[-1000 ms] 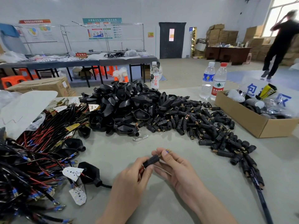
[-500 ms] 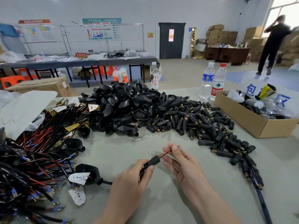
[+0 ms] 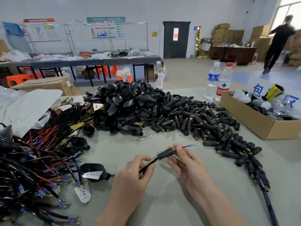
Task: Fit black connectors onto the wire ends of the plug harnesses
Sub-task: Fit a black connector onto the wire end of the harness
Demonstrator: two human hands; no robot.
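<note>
Two water bottles, one blue-label (image 3: 212,80) and one red-cap (image 3: 224,82), stand side by side on the grey counter (image 3: 162,201) next to an open cardboard box (image 3: 254,121) of odds and ends, with orange stools (image 3: 17,79) under the far tables and a person in dark clothes (image 3: 279,43) by the stacked cartons (image 3: 228,35).

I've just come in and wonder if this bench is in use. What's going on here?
A person is fitting a black connector onto a harness cable. The left hand pinches the cable, and the right hand holds the connector at its fingertips. Red and blue wire ends poke out past the connector. A pile of loose connectors lies further back on the table, and harnesses are heaped at the left.
</note>
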